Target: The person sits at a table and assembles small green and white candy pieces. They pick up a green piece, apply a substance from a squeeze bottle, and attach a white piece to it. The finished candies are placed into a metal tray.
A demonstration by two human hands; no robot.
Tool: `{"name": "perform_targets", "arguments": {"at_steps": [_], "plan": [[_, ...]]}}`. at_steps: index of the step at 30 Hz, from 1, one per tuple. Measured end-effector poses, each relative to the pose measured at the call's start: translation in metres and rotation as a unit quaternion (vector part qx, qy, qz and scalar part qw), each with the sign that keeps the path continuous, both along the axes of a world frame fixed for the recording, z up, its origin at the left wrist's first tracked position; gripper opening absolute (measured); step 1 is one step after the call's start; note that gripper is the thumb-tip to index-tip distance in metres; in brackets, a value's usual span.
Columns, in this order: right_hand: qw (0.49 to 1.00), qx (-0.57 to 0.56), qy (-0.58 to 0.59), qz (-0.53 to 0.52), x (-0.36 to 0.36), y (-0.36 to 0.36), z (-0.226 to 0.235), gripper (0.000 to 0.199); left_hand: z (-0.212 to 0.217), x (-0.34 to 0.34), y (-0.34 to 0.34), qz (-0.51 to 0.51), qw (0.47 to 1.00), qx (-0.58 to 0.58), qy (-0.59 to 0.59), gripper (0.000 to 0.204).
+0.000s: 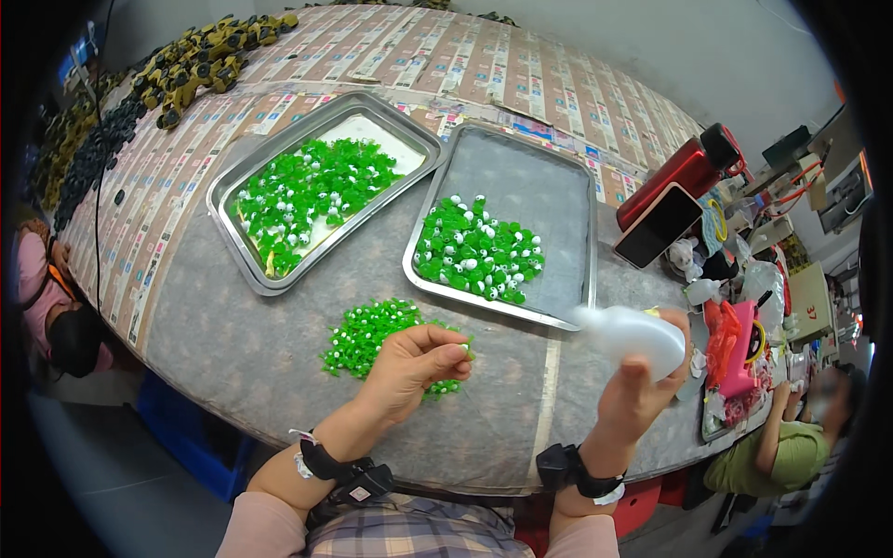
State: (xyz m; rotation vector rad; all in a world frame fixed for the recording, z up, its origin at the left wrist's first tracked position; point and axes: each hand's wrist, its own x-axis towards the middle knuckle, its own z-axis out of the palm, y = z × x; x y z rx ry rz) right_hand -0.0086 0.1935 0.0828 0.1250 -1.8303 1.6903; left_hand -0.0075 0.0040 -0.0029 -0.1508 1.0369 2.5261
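My left hand (414, 367) pinches a small green plastic piece (467, 349) between thumb and fingertips. Just behind and below that hand lies a loose pile of green pieces (358, 335) on the grey table cover. In my right hand (637, 400) is a white squeeze bottle (637, 339), tilted so that its blurred nozzle points left. Beyond my hands, a metal tray (577, 232) holds a cluster of green pieces with white, dark-dotted beads (479, 251). To its left, a second metal tray (223, 228) contains more green and white pieces (316, 191) on a white sheet.
At the right stand a red flask (670, 177) and a leaning phone (658, 226), near a pink container (739, 353) and assorted clutter. Yellow and black toy parts (200, 70) are heaped at the far left. One person (791, 437) sits at the right, another (56, 307) at the left.
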Motion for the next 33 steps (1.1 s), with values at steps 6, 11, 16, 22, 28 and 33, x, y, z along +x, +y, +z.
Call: {"name": "perform_targets", "arguments": {"at_steps": [6, 11, 16, 22, 28, 33], "plan": [[0.999, -0.025, -0.002, 0.038, 0.003, -0.018, -0.02, 0.059, 0.002, 0.001, 0.001, 0.004, 1.0, -0.001, -0.01, 0.009], [0.99, 0.093, 0.083, 0.065, 0.0, -0.02, -0.03, 0.05, 0.003, 0.001, 0.001, -0.003, 1.0, 0.003, -0.011, 0.008], [0.991, 0.09, 0.077, 0.062, 0.0, -0.023, -0.031, 0.047, 0.002, 0.001, 0.001, -0.006, 1.0, 0.003, -0.01, 0.008], [0.987, 0.123, 0.072, 0.068, -0.002, -0.024, -0.03, 0.046, 0.001, 0.001, 0.001, -0.009, 1.0, 0.005, -0.003, 0.008], [0.996, 0.058, 0.049, 0.046, 0.001, -0.022, -0.033, 0.046, 0.002, 0.001, 0.001, -0.012, 1.0, 0.004, -0.006, 0.009], [0.994, 0.087, 0.058, 0.033, -0.001, -0.019, -0.034, 0.046, 0.001, 0.001, 0.001, -0.016, 1.0, 0.001, -0.004, 0.01]]}}
